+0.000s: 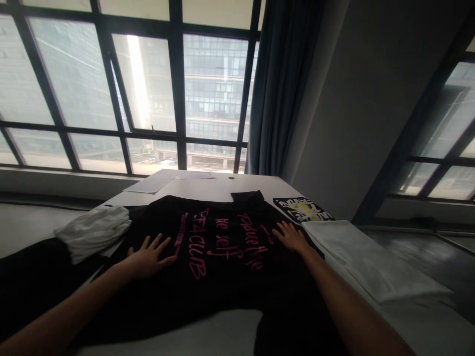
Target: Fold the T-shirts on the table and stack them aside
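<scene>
A black T-shirt point(222, 287) with pink lettering lies spread out on the white table point(211, 333), its print turned sideways to me. My left hand point(150, 257) rests flat on the shirt left of the lettering, fingers spread. On the right side of the print, my right hand point(291, 236) also lies flat on the cloth with its fingers apart. Neither hand grips anything. One sleeve of the shirt point(248, 196) sticks out at the far edge. Part of the near right cloth is hidden by my right forearm.
A crumpled white cloth point(94, 230) sits at the left beside dark fabric point(40, 277). To the right are a folded white cloth point(374, 262) and a black piece with white and yellow print point(304, 209). Papers point(148, 185) lie at the back, before windows and a blue curtain point(282, 89).
</scene>
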`<action>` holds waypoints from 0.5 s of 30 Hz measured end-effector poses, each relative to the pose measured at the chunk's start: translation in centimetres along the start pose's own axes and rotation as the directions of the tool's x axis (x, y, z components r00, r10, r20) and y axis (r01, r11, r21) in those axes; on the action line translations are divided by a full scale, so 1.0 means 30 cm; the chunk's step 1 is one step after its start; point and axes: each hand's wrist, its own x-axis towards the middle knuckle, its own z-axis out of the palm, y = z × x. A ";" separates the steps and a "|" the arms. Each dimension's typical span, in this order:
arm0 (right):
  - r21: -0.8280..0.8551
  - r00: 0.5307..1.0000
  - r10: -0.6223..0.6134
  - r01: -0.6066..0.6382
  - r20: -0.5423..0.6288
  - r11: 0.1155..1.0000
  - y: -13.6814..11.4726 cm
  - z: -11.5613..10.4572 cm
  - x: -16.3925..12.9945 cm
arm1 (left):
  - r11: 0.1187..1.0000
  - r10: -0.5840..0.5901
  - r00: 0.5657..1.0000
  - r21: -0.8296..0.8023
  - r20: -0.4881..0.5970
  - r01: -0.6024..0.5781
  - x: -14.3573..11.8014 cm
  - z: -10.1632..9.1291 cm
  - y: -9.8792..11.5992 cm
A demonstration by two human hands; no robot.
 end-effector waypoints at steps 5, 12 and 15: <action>-0.004 0.998 0.061 -0.061 -0.009 0.998 0.000 -0.009 -0.020 | 0.999 0.045 0.999 -0.014 0.018 -0.045 0.014 -0.028 -0.019; -0.009 0.991 -0.117 0.116 -0.068 0.993 0.025 -0.065 -0.134 | 0.962 0.251 0.968 -0.117 0.021 -0.247 -0.040 -0.096 -0.147; 0.064 0.947 -0.301 0.309 -0.110 0.949 0.093 -0.098 -0.228 | 0.928 0.294 0.956 -0.241 0.013 -0.283 -0.056 -0.137 -0.261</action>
